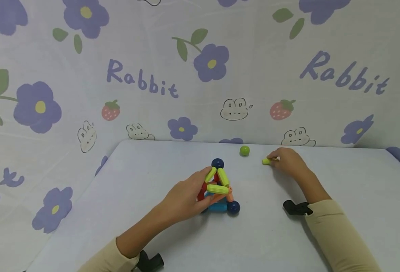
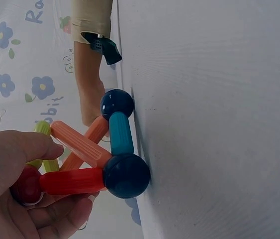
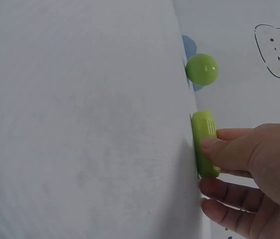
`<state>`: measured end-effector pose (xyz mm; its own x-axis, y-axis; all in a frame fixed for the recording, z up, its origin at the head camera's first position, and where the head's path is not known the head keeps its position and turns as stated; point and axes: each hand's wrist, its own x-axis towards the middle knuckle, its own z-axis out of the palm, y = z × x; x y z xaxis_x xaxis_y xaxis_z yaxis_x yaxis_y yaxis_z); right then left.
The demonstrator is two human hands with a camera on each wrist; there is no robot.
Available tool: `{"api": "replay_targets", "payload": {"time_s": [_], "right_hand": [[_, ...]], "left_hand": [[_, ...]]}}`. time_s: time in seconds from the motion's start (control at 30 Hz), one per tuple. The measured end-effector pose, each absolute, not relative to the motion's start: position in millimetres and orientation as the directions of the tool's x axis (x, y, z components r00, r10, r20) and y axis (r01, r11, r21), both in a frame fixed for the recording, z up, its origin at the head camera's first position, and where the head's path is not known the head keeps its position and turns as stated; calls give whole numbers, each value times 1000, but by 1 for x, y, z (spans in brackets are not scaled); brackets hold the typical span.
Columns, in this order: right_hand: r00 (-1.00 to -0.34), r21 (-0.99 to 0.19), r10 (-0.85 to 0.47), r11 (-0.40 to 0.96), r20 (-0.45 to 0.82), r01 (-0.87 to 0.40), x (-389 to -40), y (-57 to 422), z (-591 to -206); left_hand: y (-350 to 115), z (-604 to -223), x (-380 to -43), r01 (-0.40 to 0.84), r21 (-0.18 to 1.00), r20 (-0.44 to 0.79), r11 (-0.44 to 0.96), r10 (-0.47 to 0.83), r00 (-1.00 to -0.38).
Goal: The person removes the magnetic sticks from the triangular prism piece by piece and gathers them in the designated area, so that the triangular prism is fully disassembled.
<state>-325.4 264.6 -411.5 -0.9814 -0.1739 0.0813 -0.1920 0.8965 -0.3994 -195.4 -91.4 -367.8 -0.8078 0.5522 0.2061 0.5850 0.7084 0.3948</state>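
Note:
My left hand (image 1: 183,198) grips a small frame of toy magnetic rods and balls by its left side. Yellow-green rods lean up to a dark blue ball (image 1: 217,163) at its top. Lower down, a blue rod (image 1: 217,207) runs to another dark blue ball (image 1: 233,207). In the left wrist view, thumb and fingers hold it around a red ball (image 2: 28,185), beside a red rod (image 2: 72,182) and orange rods. Farther right, my right hand (image 1: 290,160) pinches a yellow-green magnetic rod (image 3: 204,129) between thumb and fingers, low over the tabletop.
A loose green ball (image 1: 244,150) sits near the back edge of the white table (image 1: 264,241), left of the right hand. Behind the table hangs a cloth (image 1: 254,83) printed with flowers and rabbits. Black wrist mounts (image 1: 296,207) stick out from both sleeves.

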Motion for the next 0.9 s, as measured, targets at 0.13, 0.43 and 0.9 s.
{"api": "replay_targets", "payload": {"time_s": [0.13, 0.43, 0.9], "right_hand": [[-981, -398, -170, 897, 97, -195, -324, 266, -410], [-928, -479, -321, 795, 189, -373, -297, 239, -369], [-817, -678, -561, 549, 135, -489, -227, 139, -339]], "left_hand": [[-91, -367, -195, 585, 381, 203, 715, 553, -808], [-89, -367, -195, 597, 386, 216, 703, 560, -800], [-91, -369, -196, 615, 359, 237, 701, 569, -787]]}}
